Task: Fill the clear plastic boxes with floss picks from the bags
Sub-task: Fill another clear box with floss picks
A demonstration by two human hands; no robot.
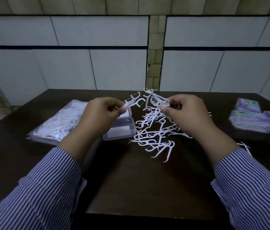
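Floss picks, a small bunch of white ones, are pinched between thumb and fingertips of the left hand, raised above the table with the bow ends pointing up and to the right. Right hand grips a second, thicker cluster of picks the same way, fingers curled round the handles. I read both hands as closed on picks; the two bunches sit close together but apart.

Directly below and between the hands, a loose pile of picks lies tangled on the dark tabletop, spreading toward the near side. A few stray picks lie just beside the right sleeve.

Clear plastic box stands on the table just under the left hand, left of the pile, partly hidden by the wrist. I cannot tell what it holds.

Far left: a clear bag of floss picks lying flat. Far right: several flat clear packs with purplish contents, stacked and overlapping; details too blurred to read.

Both sleeves are blue-and-white striped. Behind the table, a tiled wall.
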